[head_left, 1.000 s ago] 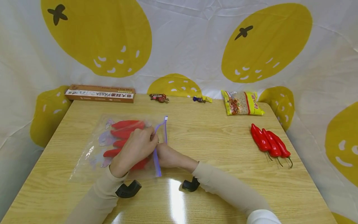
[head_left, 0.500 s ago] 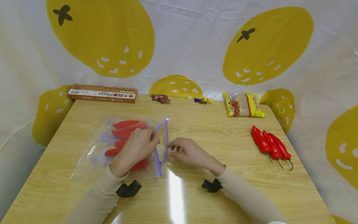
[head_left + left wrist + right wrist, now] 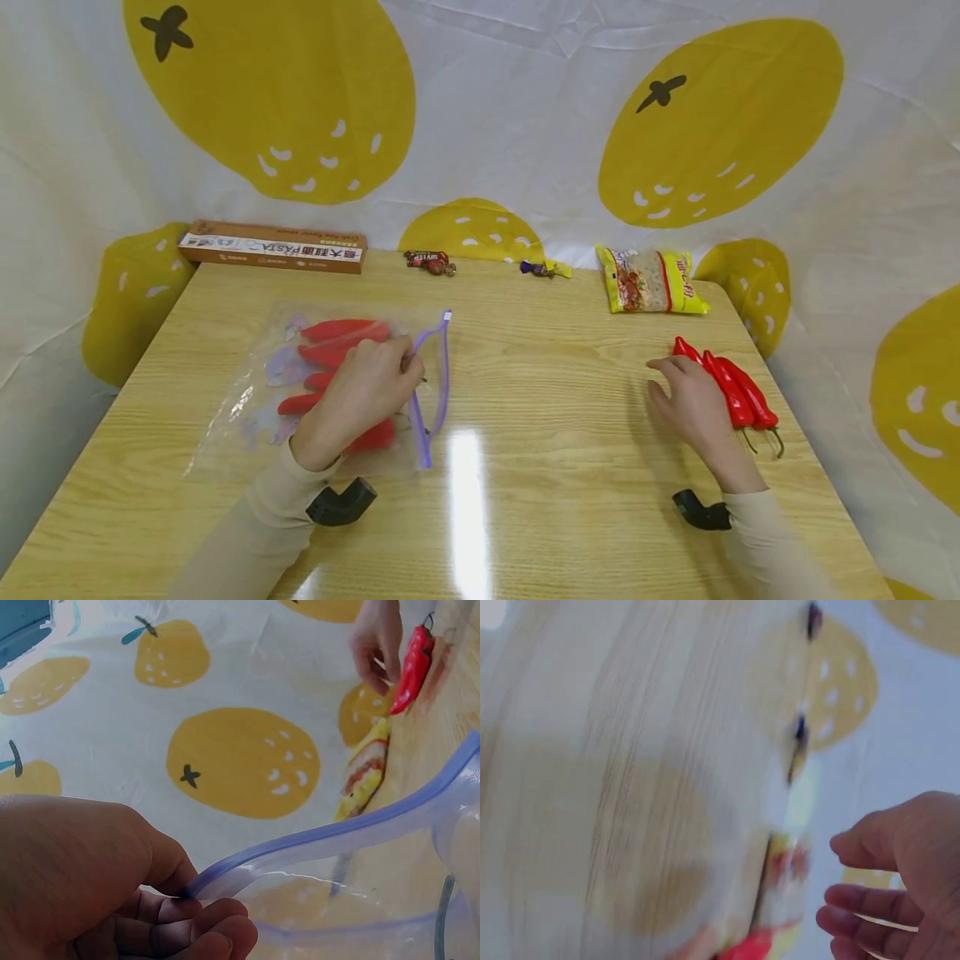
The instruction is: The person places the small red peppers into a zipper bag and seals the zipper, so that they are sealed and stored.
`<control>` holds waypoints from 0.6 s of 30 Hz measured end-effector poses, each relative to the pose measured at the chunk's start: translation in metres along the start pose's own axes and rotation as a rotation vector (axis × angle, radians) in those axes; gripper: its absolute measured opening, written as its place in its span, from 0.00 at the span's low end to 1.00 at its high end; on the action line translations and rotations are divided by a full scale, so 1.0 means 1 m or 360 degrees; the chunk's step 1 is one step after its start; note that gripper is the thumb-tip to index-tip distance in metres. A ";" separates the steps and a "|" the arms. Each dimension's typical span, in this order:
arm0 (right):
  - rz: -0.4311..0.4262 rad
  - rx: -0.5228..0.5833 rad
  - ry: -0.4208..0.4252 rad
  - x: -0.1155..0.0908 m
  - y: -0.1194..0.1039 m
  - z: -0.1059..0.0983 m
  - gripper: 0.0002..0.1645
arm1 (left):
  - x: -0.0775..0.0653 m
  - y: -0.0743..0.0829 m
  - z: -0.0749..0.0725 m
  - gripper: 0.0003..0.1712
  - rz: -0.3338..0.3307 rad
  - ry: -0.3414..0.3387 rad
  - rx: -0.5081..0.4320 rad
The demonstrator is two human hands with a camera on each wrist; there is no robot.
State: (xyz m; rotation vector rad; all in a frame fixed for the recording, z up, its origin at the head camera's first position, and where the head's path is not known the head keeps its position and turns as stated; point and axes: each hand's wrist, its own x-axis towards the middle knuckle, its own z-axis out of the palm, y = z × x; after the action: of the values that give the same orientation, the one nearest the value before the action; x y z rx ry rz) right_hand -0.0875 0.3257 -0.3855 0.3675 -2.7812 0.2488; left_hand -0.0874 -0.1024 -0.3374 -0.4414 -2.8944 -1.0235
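My left hand (image 3: 367,387) pinches the purple-edged mouth of a clear zip bag (image 3: 247,408), which lies on the left of the table. Several red peppers (image 3: 341,331) are inside, partly hidden by that hand. In the left wrist view, thumb and fingers hold the purple zip strip (image 3: 300,840) and the mouth gapes. At the table's right, my right hand (image 3: 693,404) hovers over a group of red peppers (image 3: 750,396) with green stems, covering part of the leftmost one. Its fingers are spread and hold nothing; the right wrist view is blurred.
Along the back edge stand a brown pasta box (image 3: 273,247), a red-wrapped candy (image 3: 429,262), a purple-and-yellow candy (image 3: 545,268) and a yellow food packet (image 3: 652,280). Behind them hangs a white cloth (image 3: 502,108) with yellow fruit prints. Bare wood (image 3: 555,392) lies between the hands.
My right hand has come away from the bag's mouth and travelled right to the loose peppers. My left hand has stayed on the bag's edge.
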 end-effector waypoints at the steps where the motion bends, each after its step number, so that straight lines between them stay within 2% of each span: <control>1: 0.0049 -0.0045 0.0023 -0.003 0.011 -0.002 0.16 | 0.000 0.000 0.000 0.08 0.0001 -0.0002 -0.0003; 4: 0.0168 -0.0159 0.0090 -0.012 0.036 -0.006 0.17 | 0.000 0.001 0.000 0.08 -0.0001 0.0000 -0.0006; 7: 0.0241 -0.0268 0.0126 -0.019 0.051 -0.007 0.18 | 0.000 0.001 0.000 0.08 -0.0008 -0.0001 -0.0009; 13: 0.0395 -0.0396 -0.0135 -0.026 0.058 -0.004 0.22 | -0.001 0.001 0.000 0.09 -0.0004 0.0004 -0.0002; 18: 0.0363 -0.0394 -0.0151 -0.024 0.057 -0.003 0.21 | 0.000 0.001 0.000 0.09 -0.0002 0.0014 0.0009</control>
State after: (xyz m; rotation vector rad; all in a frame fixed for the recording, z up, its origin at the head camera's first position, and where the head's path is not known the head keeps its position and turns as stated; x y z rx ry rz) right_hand -0.0804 0.3859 -0.3986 0.0013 -2.9016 -0.0638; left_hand -0.0867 -0.1018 -0.3374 -0.4336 -2.8897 -1.0148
